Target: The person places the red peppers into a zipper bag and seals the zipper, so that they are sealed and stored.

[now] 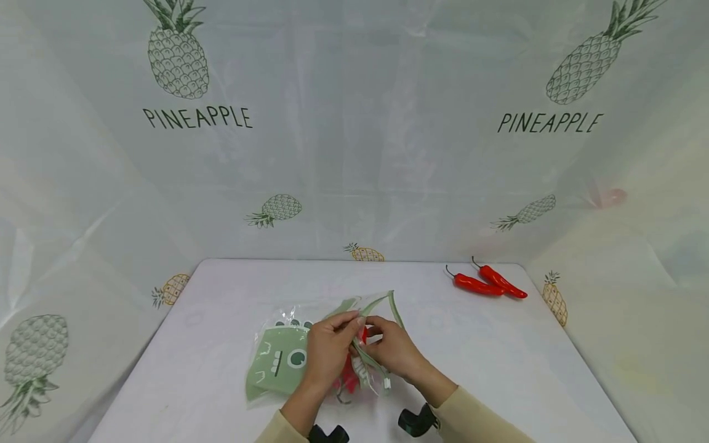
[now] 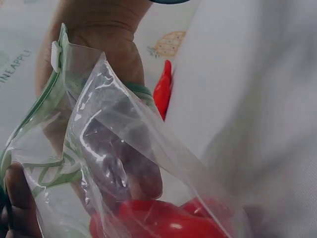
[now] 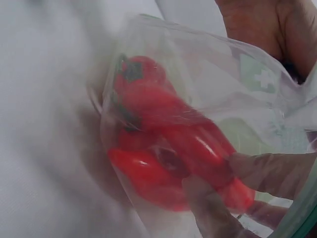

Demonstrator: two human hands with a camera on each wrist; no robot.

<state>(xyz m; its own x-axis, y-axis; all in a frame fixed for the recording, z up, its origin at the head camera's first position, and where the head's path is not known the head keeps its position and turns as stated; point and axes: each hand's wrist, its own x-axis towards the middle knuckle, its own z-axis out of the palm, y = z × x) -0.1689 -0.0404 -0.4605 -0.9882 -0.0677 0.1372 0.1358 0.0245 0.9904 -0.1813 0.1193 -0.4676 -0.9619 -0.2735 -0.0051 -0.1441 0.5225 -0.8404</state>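
Observation:
A clear zip bag (image 1: 279,360) with a green cartoon face printed on it lies at the table's middle, its green-edged mouth spread toward the right. My left hand (image 1: 327,352) grips the bag's edge at the mouth, thumb on the plastic. My right hand (image 1: 394,352) reaches into the mouth, and in the right wrist view its thumb and fingers pinch the end of a red chili pepper (image 3: 198,148) behind the plastic. Several red chili peppers are bunched inside the bag. A white zip slider (image 2: 55,57) sits at one end of the green zip strip.
Two red chili peppers (image 1: 487,283) with curled stems lie crossed at the table's far right corner. The white table (image 1: 221,295) is surrounded by a pale sheet (image 1: 354,154) printed with pineapples. Black wrist-worn devices (image 1: 416,421) show by both sleeves.

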